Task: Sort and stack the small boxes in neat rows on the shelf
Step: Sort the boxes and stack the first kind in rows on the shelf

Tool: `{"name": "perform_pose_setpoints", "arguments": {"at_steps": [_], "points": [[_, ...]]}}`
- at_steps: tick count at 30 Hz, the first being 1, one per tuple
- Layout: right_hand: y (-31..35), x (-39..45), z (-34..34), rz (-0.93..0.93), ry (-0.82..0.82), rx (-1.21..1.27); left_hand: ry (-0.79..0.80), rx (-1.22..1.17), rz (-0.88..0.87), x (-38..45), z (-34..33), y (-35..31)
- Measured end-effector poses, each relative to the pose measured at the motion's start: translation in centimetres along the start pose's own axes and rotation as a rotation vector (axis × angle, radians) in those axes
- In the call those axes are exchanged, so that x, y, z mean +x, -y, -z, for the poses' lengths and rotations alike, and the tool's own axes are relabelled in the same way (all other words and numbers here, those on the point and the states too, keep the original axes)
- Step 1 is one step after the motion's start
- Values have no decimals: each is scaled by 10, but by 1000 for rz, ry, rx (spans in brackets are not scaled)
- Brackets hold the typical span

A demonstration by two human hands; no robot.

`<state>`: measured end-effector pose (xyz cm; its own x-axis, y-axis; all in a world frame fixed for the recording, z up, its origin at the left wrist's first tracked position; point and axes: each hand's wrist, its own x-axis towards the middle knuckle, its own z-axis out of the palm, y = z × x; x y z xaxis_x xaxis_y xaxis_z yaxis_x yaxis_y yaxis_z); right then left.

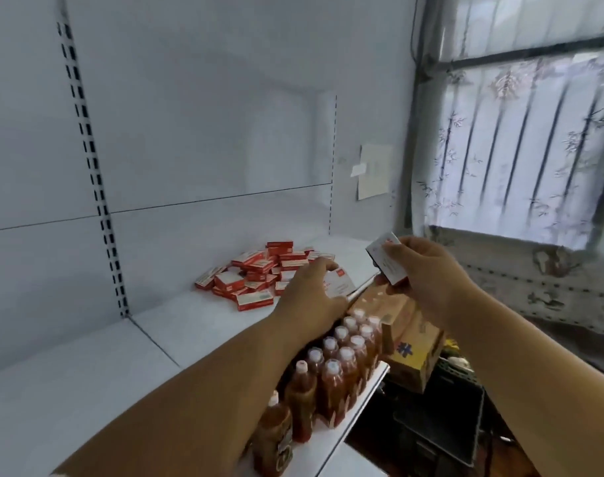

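A loose heap of small red-and-white boxes (259,273) is seen on the white shelf (176,325), towards its back right part, with the boxes lying at mixed angles and some resting on others. No neat row is formed among them.

The left hand (310,297) is stretched out over the front edge of the shelf, just beside the heap. A white box with a red mark (340,282) is held under its fingers, which are curled round the box's near side; the box is tilted, its printed face turned upward.

The right hand (427,273) is raised to the right of the shelf, apart from the left. A second small box (386,258) is pinched in it, the thumb lying across the box's face and the other fingers hidden behind it. This box is held clear of the shelf and tilted, its dark edge turned down and left.

Below the left forearm, bottles of red sauce with white caps (338,363) are stood in close rows on a lower shelf. Just to their right a cardboard carton (414,352) is seen.

A curtained window (520,139) is at the right.
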<state>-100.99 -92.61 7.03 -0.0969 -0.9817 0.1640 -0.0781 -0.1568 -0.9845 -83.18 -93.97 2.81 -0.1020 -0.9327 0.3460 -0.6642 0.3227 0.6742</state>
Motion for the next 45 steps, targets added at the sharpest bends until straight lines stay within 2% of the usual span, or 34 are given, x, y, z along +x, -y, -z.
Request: {"name": "perform_pose_setpoints", "arguments": {"at_steps": [7, 10, 15, 19, 22, 25, 30, 37, 41, 45], "points": [[-29, 132, -47, 48, 220, 6, -101, 257, 178, 77, 10, 57], [-39, 182, -72, 57, 275, -31, -125, 402, 196, 111, 10, 75], [-47, 248, -95, 208, 326, -370, -118, 790, 188, 165, 4, 86], [-57, 289, -111, 273, 494, -628, -7, 992, 259, 181, -8, 95], [-67, 310, -128, 350, 618, -782, -7, 1003, 357, 187, -10, 95], [-73, 322, -136, 494, 672, -925, -6, 994, 425, 193, -8, 89], [-72, 343, -132, 717, 739, -926, -178, 957, 559, 207, -10, 71], [-75, 383, -121, 683, 767, -727, -342, 838, 650, 222, -32, 61], [-74, 391, -118, 694, 818, -795, -403, 813, 648, 235, -30, 66], [-79, 390, -121, 671, 894, -940, -336, 757, 647, 250, -20, 78]]}}
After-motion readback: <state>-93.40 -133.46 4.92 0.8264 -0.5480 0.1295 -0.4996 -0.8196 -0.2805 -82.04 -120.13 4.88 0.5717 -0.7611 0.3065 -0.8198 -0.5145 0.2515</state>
